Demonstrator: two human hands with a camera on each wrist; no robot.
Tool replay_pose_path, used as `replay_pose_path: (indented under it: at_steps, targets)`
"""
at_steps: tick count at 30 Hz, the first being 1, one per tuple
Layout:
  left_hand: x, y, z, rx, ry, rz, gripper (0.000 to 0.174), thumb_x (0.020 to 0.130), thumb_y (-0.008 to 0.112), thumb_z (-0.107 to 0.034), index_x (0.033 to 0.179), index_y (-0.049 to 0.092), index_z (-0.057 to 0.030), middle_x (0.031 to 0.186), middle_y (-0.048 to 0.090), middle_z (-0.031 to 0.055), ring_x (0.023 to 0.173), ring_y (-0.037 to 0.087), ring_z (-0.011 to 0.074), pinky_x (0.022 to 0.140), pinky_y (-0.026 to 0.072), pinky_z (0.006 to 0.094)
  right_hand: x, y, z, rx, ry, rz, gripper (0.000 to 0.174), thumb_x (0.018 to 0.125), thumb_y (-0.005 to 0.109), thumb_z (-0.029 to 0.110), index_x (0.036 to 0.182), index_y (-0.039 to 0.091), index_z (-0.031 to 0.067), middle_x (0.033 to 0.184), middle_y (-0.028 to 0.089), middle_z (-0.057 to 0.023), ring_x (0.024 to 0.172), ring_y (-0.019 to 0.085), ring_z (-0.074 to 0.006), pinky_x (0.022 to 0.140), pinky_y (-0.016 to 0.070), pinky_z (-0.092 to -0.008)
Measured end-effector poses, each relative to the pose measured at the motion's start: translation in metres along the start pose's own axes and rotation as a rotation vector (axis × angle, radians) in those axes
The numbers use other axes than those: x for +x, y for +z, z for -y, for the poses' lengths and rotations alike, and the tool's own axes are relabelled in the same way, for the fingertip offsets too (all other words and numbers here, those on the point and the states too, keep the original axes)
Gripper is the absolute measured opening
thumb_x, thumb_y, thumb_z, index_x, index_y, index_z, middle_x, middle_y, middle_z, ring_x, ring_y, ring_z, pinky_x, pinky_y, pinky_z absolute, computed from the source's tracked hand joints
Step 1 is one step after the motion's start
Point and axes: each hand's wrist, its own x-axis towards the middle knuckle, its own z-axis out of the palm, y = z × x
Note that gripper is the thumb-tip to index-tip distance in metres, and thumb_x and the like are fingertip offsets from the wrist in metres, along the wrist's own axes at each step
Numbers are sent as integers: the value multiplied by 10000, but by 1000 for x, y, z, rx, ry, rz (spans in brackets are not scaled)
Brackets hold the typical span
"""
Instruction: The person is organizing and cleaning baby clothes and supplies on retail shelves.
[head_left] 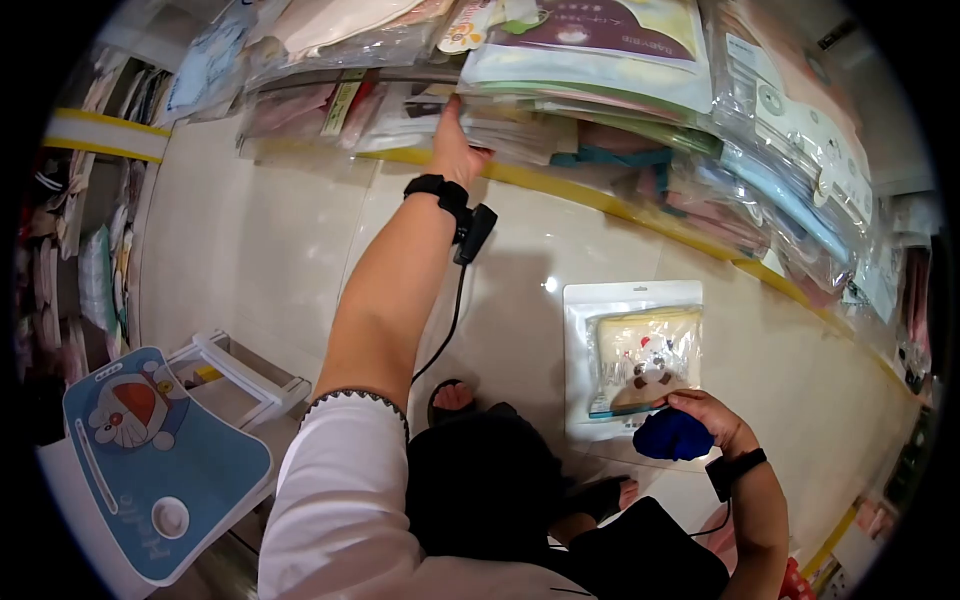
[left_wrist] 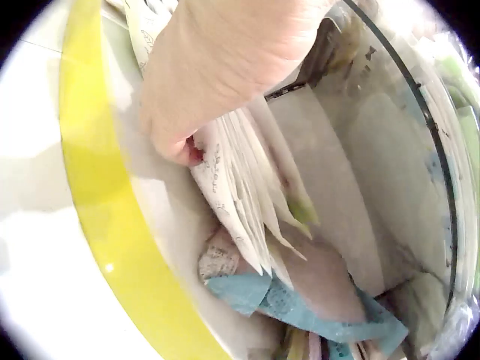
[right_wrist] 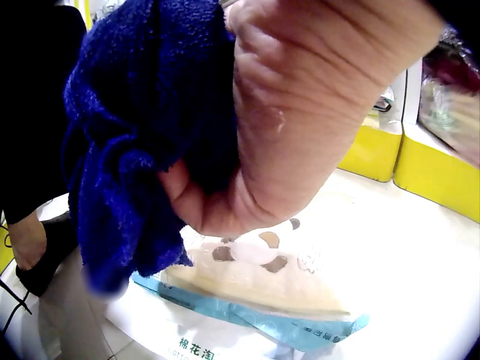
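My left hand [head_left: 456, 150] reaches into the low shelf under the upper packages. In the left wrist view its fingers curl at the edge of a stack of thin white packages [left_wrist: 236, 195]; most of the fingertips are hidden. My right hand [head_left: 708, 418] grips a bunched dark blue terry cloth [right_wrist: 139, 127], whose loose folds hang down. Below that hand, a clear-and-white bag [head_left: 645, 350] lies on the floor, with a folded cream panda-print item inside. In the head view, the right fingers overlap the bag's lower part.
Packaged textiles [head_left: 590, 60] pile up on the shelf, whose yellow edge strip [head_left: 590, 205] runs along its front. A blue-topped child's tray [head_left: 165, 460] stands at lower left. More racks [head_left: 95, 230] line the left side. Pale tiled floor [head_left: 250, 250] lies between.
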Motion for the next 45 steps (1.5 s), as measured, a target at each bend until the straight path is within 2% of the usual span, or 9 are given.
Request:
replay_pose_path:
  at_steps: [6,8,14,21,23,24,28,36,45]
  targets:
    - [-17,53,-26,30,75,129,420,836,557,-402,1167,491,-153,1228,483,70,1109,451,286,856,393,555,-9,-5,-9,101,55,-10,291,898,523,250,1034,606,6,928,633,-92,835,616,-162,748,504,-273]
    - [-54,78,-37,-21,54,154,354,816,598,-286,1123,524,-125,1148,528,94,1055,486,274,819,444,482,-10,-6,-11,123,94,-16,293,902,518,251,1042,604,9,932,633,-91,844,615,-161,758,501,-272]
    - [3,74,-44,24,184,61,338,813,592,-220,1113,527,-79,1112,545,101,986,510,268,812,455,432,-6,-13,-30,135,95,-25,299,901,519,262,1047,602,14,934,634,-90,841,620,-159,755,504,-275]
    - [45,15,-21,102,298,-218,320,809,586,-143,1102,530,-26,1070,566,109,906,537,262,803,468,373,-13,-12,-35,120,95,-69,317,902,509,276,1039,603,5,931,634,-92,834,619,-162,750,506,-275]
    - [42,5,-7,77,367,-189,316,808,584,-121,1099,531,-11,1058,572,111,883,545,260,800,472,357,-16,-13,-34,83,108,-83,320,901,507,274,1040,602,2,935,634,-95,836,620,-165,749,506,-275]
    - [40,-9,1,39,295,-22,298,843,531,-97,1113,511,25,1079,573,119,916,561,268,847,459,384,-18,-15,-36,71,113,-92,320,899,509,273,1039,604,1,937,633,-96,838,619,-165,750,506,-275]
    - [-74,-40,12,-52,137,170,350,874,509,-91,1206,454,6,1173,539,142,1086,522,282,946,416,413,-19,-20,-46,68,99,-86,322,890,517,269,1036,608,-3,944,630,-97,844,617,-168,751,503,-275]
    - [-242,-187,37,115,36,-86,399,882,530,-143,1241,429,-3,1185,539,119,1073,535,257,934,436,394,-6,-23,-48,-47,64,-26,307,887,531,257,1006,618,-12,933,633,-94,832,613,-167,745,497,-272]
    - [-241,-301,84,61,-152,-215,428,873,567,-219,1224,452,-4,1133,569,116,1049,553,248,899,460,381,1,-24,-43,22,-5,-33,283,890,541,247,970,617,-14,903,631,-89,802,614,-162,733,502,-277]
